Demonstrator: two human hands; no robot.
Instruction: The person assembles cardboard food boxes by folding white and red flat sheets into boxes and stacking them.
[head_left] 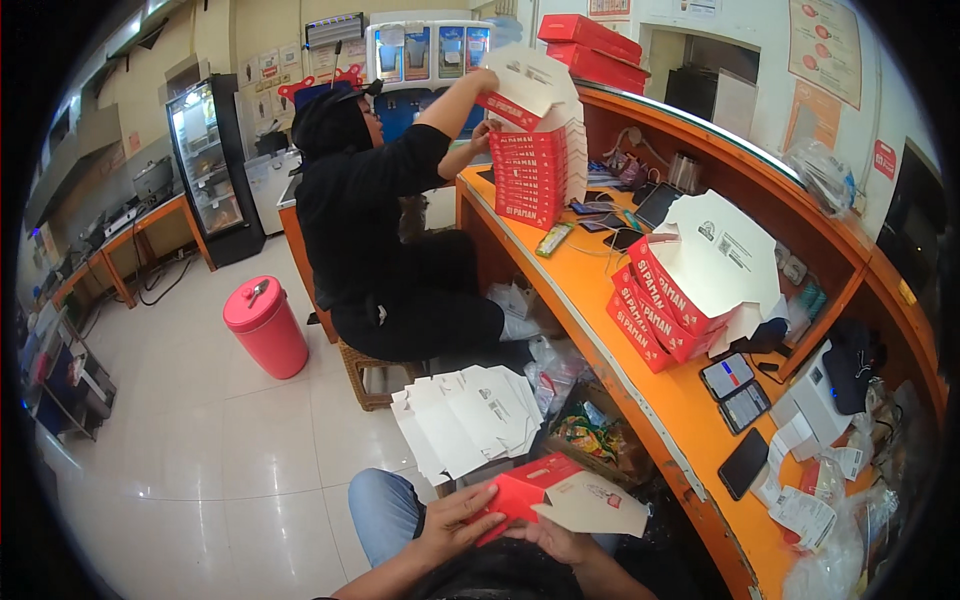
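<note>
Above my lap is a partly folded cardboard food box (598,503), red on the outside with a pale printed lid panel. My left hand (458,522) grips its red side flap, thumb and fingers closed around the panel. My right hand (556,543) supports the box from below near its middle, fingers partly hidden by the cardboard. Just beyond my knees lies a pile of flat, unfolded box blanks (470,412), white side up. On the orange counter (590,312) to the right stand several nested red boxes (655,312), the top one with its white lid raised.
A co-worker (385,210) in black sits at the far left of the counter, hands at a tall stack of red boxes (530,178). Phones (744,464) and a white printer (818,392) lie on the near counter. A pink bin (266,328) stands on the floor.
</note>
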